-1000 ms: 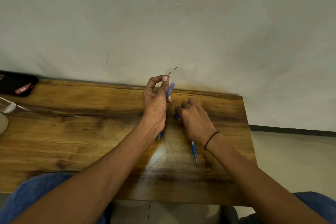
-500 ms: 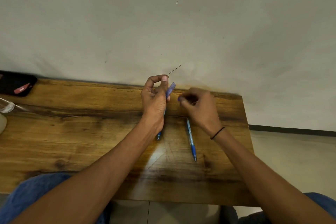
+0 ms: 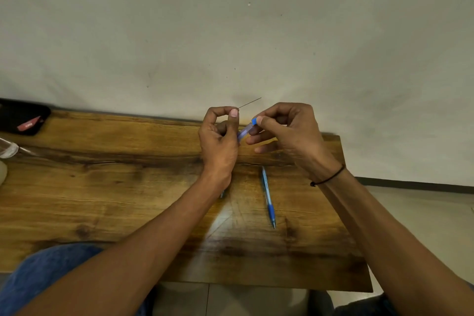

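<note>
My left hand (image 3: 218, 141) is raised over a wooden table (image 3: 102, 187). Its fingers curl round a clear blue mechanical pencil (image 3: 243, 132), whose tip shows below the wrist. Thumb and forefinger of the same hand pinch a thin dark lead (image 3: 250, 102) that points up and to the right. My right hand (image 3: 287, 131) pinches a small blue cap (image 3: 254, 120) at the top end of that pencil. A second blue pencil (image 3: 268, 197) lies flat on the table between my forearms.
A black case (image 3: 23, 118) with a red label lies at the table's far left corner. A clear glass object (image 3: 10, 149) sits at the left edge. A wall runs right behind the table. Floor shows past the table's right edge.
My right hand has lifted off the table, leaving the second pencil lying there, and moved up and left with the blue cap to the top of the held pencil. The left hand has stayed put.
</note>
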A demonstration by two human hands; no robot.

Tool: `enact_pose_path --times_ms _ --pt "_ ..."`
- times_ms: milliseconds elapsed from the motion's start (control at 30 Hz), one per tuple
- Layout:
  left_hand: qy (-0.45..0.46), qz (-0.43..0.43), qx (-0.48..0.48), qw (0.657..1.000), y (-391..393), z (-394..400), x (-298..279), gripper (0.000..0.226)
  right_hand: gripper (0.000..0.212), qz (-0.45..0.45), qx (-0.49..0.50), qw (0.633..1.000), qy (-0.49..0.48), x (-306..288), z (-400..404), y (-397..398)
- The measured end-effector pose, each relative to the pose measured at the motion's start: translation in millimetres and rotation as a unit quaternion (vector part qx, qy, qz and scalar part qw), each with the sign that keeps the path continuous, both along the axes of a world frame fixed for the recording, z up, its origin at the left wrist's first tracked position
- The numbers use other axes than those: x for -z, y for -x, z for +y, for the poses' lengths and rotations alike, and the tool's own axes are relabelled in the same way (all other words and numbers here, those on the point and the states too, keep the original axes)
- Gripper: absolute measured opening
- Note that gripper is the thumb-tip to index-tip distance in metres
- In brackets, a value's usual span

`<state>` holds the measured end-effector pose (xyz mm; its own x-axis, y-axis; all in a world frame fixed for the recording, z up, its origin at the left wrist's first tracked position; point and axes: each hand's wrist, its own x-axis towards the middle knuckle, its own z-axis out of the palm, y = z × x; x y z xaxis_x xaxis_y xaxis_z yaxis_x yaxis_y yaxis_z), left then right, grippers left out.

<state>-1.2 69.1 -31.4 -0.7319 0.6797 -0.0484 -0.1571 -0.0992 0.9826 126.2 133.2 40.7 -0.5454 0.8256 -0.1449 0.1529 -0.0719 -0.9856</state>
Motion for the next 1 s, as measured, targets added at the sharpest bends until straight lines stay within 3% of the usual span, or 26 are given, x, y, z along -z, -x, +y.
enact_pose_path --times_ms 400,767,1000 --pt "0.001 0.095 -0.063 0.993 -1.9 -0.7 1.4 0.014 0.009 -0.039 0.019 0.999 -0.002 -3.4 -4.0 2.0" --pt "-0.001 0.169 -0.14 0.976 -2.8 -3.6 -1.8 0.009 0.012 -0.012 0.02 0.998 0.052 2.9 -9.5 5.9" --pt "-0.009 0.198 -0.112 0.974 -2.8 -7.0 -6.1 0.01 0.009 -0.082 -0.037 0.996 0.02 -5.6 1.7 -0.9"
